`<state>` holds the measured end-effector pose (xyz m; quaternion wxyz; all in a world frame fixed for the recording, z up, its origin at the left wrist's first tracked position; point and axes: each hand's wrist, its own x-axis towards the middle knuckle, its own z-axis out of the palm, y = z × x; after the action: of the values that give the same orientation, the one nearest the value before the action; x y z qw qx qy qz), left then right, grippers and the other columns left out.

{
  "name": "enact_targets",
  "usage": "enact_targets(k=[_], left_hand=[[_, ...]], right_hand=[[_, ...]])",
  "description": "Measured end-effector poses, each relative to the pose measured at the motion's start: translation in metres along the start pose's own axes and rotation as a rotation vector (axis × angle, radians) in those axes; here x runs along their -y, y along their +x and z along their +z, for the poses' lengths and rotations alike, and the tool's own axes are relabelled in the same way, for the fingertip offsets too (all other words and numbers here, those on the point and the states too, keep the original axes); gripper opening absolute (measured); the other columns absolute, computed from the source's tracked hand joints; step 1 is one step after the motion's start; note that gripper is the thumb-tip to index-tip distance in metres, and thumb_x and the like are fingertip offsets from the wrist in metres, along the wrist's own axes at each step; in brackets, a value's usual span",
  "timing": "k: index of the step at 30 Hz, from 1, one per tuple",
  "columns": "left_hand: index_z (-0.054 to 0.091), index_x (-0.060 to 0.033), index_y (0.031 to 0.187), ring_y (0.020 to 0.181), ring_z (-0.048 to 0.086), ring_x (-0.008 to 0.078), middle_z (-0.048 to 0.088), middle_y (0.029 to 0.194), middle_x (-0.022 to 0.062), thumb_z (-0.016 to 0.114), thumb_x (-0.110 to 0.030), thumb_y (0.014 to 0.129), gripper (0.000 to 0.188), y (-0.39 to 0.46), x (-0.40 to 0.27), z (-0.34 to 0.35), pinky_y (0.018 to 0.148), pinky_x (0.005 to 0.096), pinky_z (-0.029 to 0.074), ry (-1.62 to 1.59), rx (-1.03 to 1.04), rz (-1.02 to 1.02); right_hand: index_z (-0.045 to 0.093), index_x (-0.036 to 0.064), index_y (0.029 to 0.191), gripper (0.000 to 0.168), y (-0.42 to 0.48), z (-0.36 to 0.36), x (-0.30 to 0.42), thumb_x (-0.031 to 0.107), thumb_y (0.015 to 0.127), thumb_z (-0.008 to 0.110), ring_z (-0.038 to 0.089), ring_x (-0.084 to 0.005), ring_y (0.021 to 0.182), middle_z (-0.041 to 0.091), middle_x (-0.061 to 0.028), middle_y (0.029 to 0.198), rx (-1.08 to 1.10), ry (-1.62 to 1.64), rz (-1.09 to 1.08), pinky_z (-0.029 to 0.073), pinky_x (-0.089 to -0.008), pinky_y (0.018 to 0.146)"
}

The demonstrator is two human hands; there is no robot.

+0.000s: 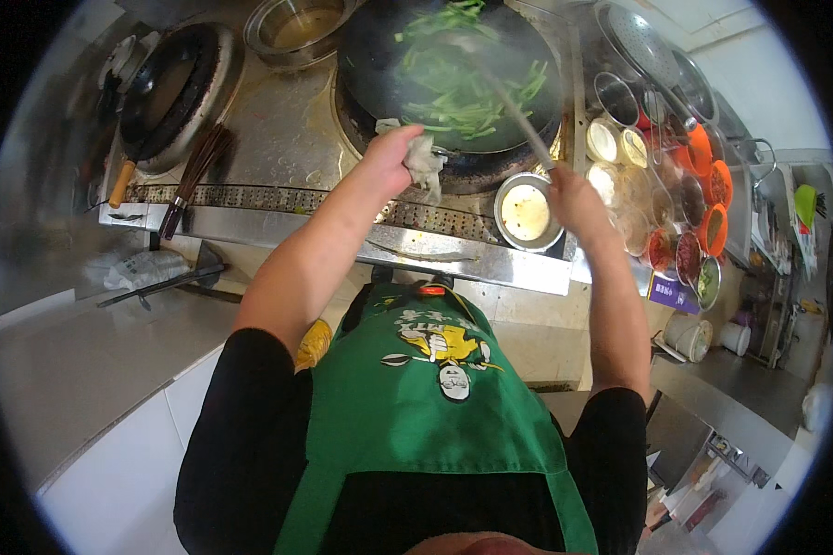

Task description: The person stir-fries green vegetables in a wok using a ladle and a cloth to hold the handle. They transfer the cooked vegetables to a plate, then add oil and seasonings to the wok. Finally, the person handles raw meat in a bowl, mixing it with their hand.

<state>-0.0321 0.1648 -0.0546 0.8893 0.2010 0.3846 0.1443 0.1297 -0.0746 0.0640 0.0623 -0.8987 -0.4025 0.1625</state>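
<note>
Cut green vegetable stalks (451, 111) lie spread in a large black wok (371, 69) on the stove, with steam rising over them. My left hand (391, 158) grips a pale cloth (425, 166) at the wok's near rim, by its metal loop handle. In my right hand (576, 201) is the long handle of a metal cooking ladle or spatula (517, 114). Its head is blurred among the greens, so its shape is unclear. Just left of my right hand, a metal bowl (526, 211) of pale yellowish liquid sits on the stove's front ledge.
To the left are a second wok (163, 97) with a wooden handle, a bamboo wok brush (205, 163) and a metal pot (298, 28) of liquid. Several seasoning containers (711, 184) crowd the right side, below a perforated strainer (642, 45). A metal edge (458, 260) runs along the stove front.
</note>
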Motion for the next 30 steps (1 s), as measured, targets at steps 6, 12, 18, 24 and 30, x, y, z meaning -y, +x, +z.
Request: enact_targets(k=[6, 12, 18, 24, 30], left_hand=[[0.050, -0.0010, 0.093, 0.072, 0.060, 0.0275, 0.055, 0.089, 0.0119, 0.052, 0.000, 0.074, 0.019, 0.007, 0.001, -0.002, 0.061, 0.0463, 0.054, 0.204, -0.271, 0.016], [0.053, -0.0021, 0.083, 0.065, 0.056, 0.0244, 0.053, 0.079, 0.0116, 0.052, 0.003, 0.072, 0.012, -0.139, 0.021, 0.060, 0.058, 0.0411, 0.050, 0.062, -0.329, 0.052], [0.050, 0.0004, 0.083, 0.074, 0.061, 0.0287, 0.057, 0.083, 0.0147, 0.047, -0.005, 0.078, 0.008, -0.058, 0.038, 0.010, 0.061, 0.0420, 0.053, 0.171, -0.138, 0.096], [0.050, 0.0000, 0.088, 0.069, 0.060, 0.0265, 0.058, 0.084, 0.0158, 0.048, -0.007, 0.080, 0.011, -0.136, 0.069, -0.006, 0.056, 0.0414, 0.051, 0.241, -0.223, 0.112], [0.051, -0.0048, 0.072, 0.060, 0.056, 0.0223, 0.053, 0.070, 0.0087, 0.051, -0.002, 0.074, 0.003, -0.109, 0.020, 0.008, 0.051, 0.0396, 0.046, 0.098, -0.271, 0.145]], right_hand=[[0.056, 0.010, 0.118, 0.039, -0.086, -0.044, -0.038, 0.024, 0.082, 0.058, 0.062, -0.0366, 0.082, 0.063, -0.0218, 0.090, 0.149, 0.035, -0.014, 0.048, -0.0414, 0.073], [0.053, 0.002, 0.121, 0.035, -0.171, -0.133, -0.081, 0.012, 0.087, 0.052, 0.046, -0.0053, 0.054, 0.047, 0.0031, 0.064, 0.591, 0.594, 0.204, 0.038, -0.0214, 0.047], [0.055, 0.002, 0.107, 0.025, -0.080, -0.050, -0.077, 0.017, 0.086, 0.052, 0.056, -0.0184, 0.058, 0.058, -0.0113, 0.071, 0.233, 0.248, -0.065, 0.044, -0.0308, 0.053], [0.051, 0.010, 0.122, 0.039, -0.091, 0.012, -0.047, 0.018, 0.084, 0.056, 0.062, -0.0381, 0.082, 0.064, -0.0198, 0.093, -0.286, 0.133, -0.062, 0.049, -0.0450, 0.071], [0.053, 0.005, 0.123, 0.037, -0.155, -0.070, -0.050, 0.018, 0.088, 0.054, 0.061, -0.0212, 0.069, 0.063, -0.0093, 0.078, 0.140, 0.302, -0.040, 0.048, -0.0320, 0.064]])
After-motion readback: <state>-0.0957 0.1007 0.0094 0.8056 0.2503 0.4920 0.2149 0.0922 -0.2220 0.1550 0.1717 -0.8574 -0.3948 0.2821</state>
